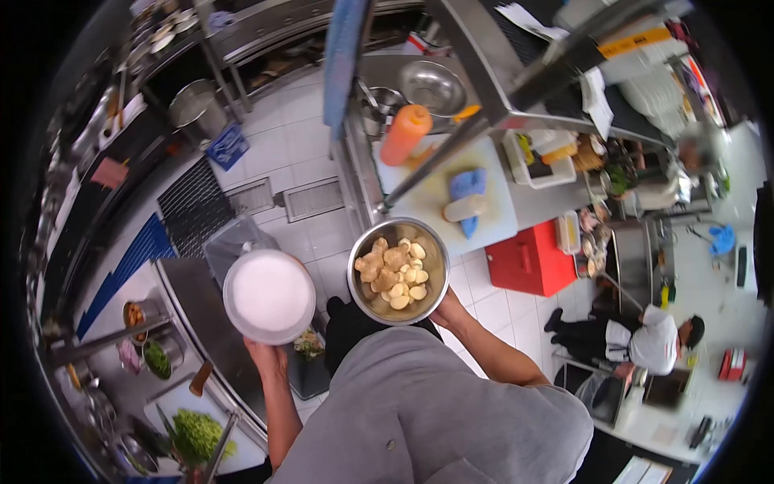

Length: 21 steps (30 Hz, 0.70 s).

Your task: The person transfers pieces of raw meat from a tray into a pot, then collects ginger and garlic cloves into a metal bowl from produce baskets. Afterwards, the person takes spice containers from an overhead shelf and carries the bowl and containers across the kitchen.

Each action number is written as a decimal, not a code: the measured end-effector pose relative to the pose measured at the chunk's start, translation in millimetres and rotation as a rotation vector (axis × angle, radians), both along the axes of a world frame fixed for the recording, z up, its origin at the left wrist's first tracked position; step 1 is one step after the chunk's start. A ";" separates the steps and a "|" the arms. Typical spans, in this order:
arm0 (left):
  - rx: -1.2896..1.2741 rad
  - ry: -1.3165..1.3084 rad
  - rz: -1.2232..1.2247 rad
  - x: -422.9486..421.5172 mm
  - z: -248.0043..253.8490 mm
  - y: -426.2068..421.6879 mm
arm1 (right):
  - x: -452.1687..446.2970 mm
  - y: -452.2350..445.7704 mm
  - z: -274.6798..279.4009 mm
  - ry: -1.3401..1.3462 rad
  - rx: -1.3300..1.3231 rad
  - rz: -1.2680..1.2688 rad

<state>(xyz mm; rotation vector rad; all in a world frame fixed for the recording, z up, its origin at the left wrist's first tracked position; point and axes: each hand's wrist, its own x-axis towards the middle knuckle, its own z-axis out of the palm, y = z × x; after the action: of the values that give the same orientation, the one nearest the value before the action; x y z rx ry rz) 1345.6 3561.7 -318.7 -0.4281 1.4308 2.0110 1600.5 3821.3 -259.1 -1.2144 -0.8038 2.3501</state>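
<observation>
My left hand is closed on the near side of a round translucent tub. The tub looks full of something white and smooth; whether that is a lid or the contents, I cannot tell. On the other side, my right hand grips the rim of a steel bowl, its fingers mostly hidden beneath. Inside the bowl lie knobbly pieces of ginger and several pale pieces that look like peeled garlic cloves. Both containers are held up in front of my body, a small gap between them.
Ahead stands a steel counter with a white cutting board, a blue cloth and an orange squeeze bottle. A red box is to the right. Chopped greens lie at left. Another person works at far right.
</observation>
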 end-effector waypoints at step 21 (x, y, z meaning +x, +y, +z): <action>0.083 -0.185 -0.394 225.3 53.0 127.2 | 285.3 76.7 -0.9 -0.036 0.259 -0.382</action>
<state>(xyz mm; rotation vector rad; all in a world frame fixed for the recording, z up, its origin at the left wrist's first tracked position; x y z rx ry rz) 1570.9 3688.9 -265.7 -0.2635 1.2054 1.6607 1885.7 3898.1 -260.0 -1.1810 -0.7789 1.8626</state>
